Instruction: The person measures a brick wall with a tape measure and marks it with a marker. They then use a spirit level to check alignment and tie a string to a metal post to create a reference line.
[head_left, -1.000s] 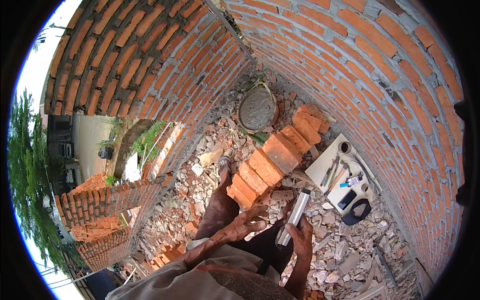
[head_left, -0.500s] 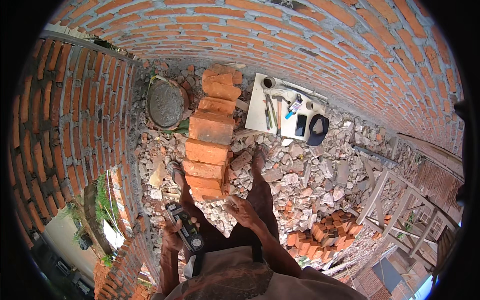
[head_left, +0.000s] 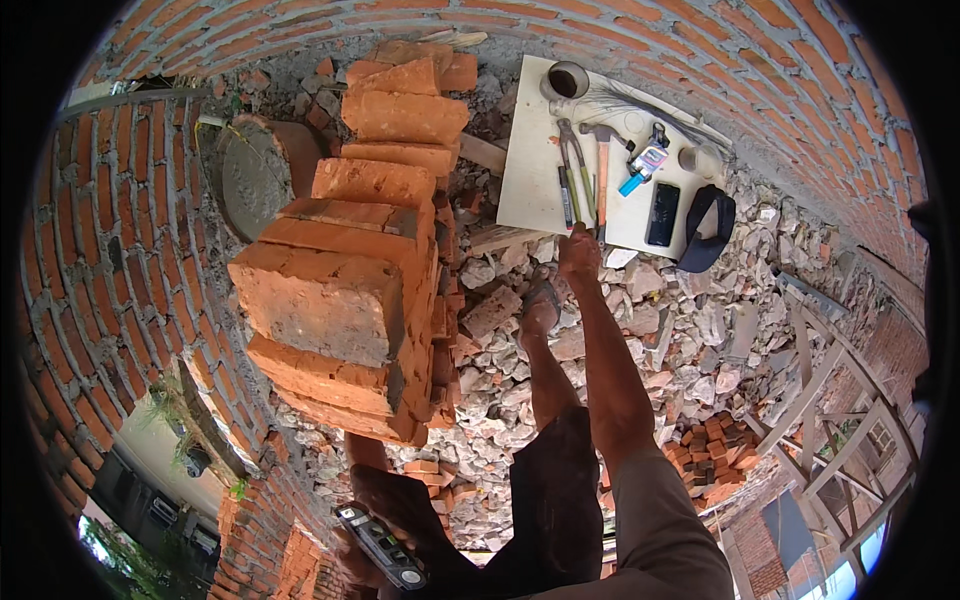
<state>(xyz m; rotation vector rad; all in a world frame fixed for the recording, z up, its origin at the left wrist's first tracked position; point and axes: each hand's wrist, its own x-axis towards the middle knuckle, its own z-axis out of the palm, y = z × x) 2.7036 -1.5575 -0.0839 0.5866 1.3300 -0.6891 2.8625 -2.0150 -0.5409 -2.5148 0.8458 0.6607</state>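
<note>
My left hand (head_left: 362,562), low in the picture, is wrapped round a short black and silver spirit level (head_left: 383,547) with a round vial near one end. My right arm stretches forward, and my right hand (head_left: 579,257) is at the near edge of a pale board (head_left: 530,205). Its fingertips meet the handle ends of green-handled pincers (head_left: 577,172); whether they grip them is unclear. Beside the pincers lie a hammer (head_left: 602,180) with a wooden handle and a slim dark marker-like tool (head_left: 565,197).
A tall brick stack (head_left: 330,290) rises at left, before a round tub of grey mortar (head_left: 250,180). The board also bears a phone (head_left: 662,215), a dark strap (head_left: 708,230) and a cup (head_left: 565,80). Rubble (head_left: 640,320) covers the ground; brick walls (head_left: 120,230) enclose it.
My right hand has gone from in front of my body out to the tools on the board. My body has leaned forward, so the bricks and board look nearer. The level stays in my left hand.
</note>
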